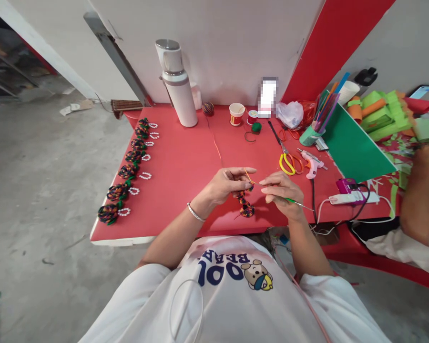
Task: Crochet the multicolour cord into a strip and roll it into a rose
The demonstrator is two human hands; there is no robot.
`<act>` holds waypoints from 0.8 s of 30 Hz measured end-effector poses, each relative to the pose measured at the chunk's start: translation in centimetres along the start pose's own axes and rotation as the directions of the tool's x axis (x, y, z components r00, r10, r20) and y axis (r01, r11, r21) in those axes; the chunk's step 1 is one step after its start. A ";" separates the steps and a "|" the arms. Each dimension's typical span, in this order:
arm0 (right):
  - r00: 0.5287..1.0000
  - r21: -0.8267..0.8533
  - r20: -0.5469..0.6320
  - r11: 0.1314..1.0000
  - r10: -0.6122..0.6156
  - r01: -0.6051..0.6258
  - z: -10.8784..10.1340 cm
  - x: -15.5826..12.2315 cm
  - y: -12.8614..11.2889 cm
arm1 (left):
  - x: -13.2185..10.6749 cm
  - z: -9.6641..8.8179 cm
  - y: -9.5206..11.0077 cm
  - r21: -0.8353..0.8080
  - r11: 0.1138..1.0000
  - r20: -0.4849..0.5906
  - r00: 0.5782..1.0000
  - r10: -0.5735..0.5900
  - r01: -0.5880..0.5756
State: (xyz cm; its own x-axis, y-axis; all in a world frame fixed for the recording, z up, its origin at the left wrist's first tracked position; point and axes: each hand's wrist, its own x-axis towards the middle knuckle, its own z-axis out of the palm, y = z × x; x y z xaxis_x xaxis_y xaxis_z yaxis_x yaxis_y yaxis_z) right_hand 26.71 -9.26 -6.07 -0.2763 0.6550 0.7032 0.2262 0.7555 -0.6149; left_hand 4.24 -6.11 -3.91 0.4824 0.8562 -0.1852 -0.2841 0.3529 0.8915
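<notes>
My left hand (232,183) pinches a strip of multicoloured crochet work (245,202), dark with orange and purple, whose curled lower end hangs over the red table. An orange strand of yarn (216,145) runs from that hand back to a variegated yarn ball (208,109) near the wall. In my right hand (284,193) is a crochet hook (293,202) with a green grip, held like a pen. Its tip meets the top of the crochet piece beside my left fingertips. Fingers partly hide the stitches there.
Several crocheted flowers (117,191) with white bead loops (134,191) line the left table edge. A white thermos (181,90), paper cup (236,114) and green yarn ball (256,127) stand behind. Scissors (288,163), a pink glue gun (312,163) and power strip (353,198) lie right, near another person's arm (420,190).
</notes>
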 end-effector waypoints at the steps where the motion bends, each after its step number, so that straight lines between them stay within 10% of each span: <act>1: 1.000 0.000 0.024 1.000 0.000 0.000 -0.3 0.2 -0.1 | 0.0 -0.1 0.1 0.009 1.000 0.005 1.000 -0.005 0.005; 17: 0.987 0.130 0.160 0.990 0.035 -0.056 -1.8 1.6 -0.7 | -0.2 -0.9 0.9 0.031 0.998 0.129 0.989 -0.067 0.063; 24: 0.942 0.293 -0.164 0.926 0.294 -0.238 3.3 -1.1 0.3 | 0.1 0.6 -0.1 0.050 0.992 0.025 0.993 0.114 -0.115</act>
State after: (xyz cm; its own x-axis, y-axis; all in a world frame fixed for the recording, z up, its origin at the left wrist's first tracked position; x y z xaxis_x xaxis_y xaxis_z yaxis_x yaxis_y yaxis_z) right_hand 23.96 -9.73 -8.22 -0.0403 0.8409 0.5397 0.0019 0.5402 -0.8415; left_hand 4.85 -6.26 -3.72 0.4672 0.8812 -0.0720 -0.2958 0.2325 0.9265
